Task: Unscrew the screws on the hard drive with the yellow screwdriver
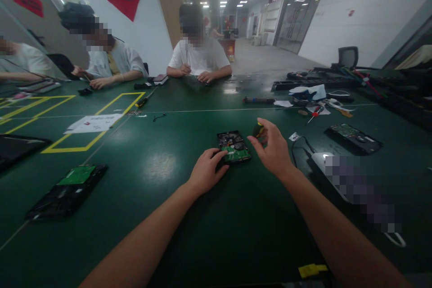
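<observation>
A hard drive (233,146) lies on the green table in front of me, its green circuit board facing up on the near side. My left hand (209,168) grips its left near edge, fingers on the board and thumb at the near side. Just right of the drive, my right hand (272,146) is raised with a short yellow-and-black screwdriver handle (258,129) pinched between thumb and fingers. I cannot make out the screwdriver's shaft.
Black casings with green boards lie left (67,189) and right (353,138). A cabled grey device (332,175) sits by my right forearm. A red screwdriver (316,111), a yellow-black screwdriver (143,100) and paper (94,123) lie farther off. Several people sit across the table.
</observation>
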A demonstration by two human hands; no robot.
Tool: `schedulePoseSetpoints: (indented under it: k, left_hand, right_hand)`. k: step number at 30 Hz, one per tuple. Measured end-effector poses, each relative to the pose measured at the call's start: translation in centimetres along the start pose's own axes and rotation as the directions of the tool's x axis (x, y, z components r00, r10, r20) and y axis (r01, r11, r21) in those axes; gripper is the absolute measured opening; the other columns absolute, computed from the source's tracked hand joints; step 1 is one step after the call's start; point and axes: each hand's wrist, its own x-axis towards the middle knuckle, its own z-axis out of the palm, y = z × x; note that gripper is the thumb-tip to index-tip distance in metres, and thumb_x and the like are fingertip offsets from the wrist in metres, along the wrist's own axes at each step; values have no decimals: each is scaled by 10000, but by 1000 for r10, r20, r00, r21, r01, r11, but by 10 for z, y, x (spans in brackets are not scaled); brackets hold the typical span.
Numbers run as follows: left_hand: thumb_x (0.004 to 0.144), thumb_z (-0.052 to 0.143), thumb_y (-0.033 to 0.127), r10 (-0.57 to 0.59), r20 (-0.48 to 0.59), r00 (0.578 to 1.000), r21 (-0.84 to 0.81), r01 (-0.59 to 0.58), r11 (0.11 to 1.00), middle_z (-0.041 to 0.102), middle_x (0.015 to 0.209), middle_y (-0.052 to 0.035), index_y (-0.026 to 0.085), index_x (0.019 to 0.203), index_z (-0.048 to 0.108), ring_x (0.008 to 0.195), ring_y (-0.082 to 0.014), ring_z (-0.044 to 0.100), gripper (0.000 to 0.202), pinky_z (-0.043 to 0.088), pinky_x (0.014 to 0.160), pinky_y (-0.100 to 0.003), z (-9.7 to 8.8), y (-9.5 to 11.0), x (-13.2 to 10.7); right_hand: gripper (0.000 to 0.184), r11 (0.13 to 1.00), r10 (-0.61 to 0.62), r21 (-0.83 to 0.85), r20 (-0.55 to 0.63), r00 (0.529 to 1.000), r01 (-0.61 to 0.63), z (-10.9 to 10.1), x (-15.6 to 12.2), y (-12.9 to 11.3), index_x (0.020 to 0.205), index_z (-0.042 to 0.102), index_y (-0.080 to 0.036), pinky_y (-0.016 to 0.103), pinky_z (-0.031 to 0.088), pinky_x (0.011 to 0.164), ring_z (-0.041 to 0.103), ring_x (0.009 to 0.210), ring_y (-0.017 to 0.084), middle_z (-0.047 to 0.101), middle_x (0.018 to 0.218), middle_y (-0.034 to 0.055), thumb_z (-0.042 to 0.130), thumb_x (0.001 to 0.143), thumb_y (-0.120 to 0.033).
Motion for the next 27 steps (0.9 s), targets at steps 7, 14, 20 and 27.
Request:
schedulePoseSetpoints:
  k: [7,14,20,27]
  left_hand:
    - [940,648,377,-2,6,1000,0,2,1000,575,1366,-131,263,1418,555,1263,-309,557,500,505,1041,-515,1,-2,0]
    - [941,647,371,-8,5,1000,6,8,1000,582,1354,-137,250,1409,567,1257,-307,560,490,501,1047,-503,1,0,0]
    - [941,647,369,-7,11,1000,6,7,1000,581,1350,-131,250,1412,568,1258,-299,553,493,489,1062,-491,0,0,1]
    - [939,650,370,0,8,1000,-3,0,1000,576,1369,-129,277,1427,548,1260,-310,555,507,502,1034,-520,1,-2,1]
  right_hand:
    - [652,994,1,110,48,999,-6,5,-5,2,1563,297,-270,491,586,992,694,1093,273,596,1401,124,560,967,-234]
    - [681,995,-93,45,13,996,92,2,-7,1,1565,336,-346,489,601,915,668,1016,256,617,1304,90,597,948,-226]
    - [713,992,-119,58,52,991,116,1,-7,-3,1597,285,-333,477,563,949,624,1047,248,580,1292,100,542,954,-163]
    - [676,997,-63,38,13,998,62,-1,-7,1,1561,344,-347,472,591,866,624,971,243,584,1217,87,598,948,-221]
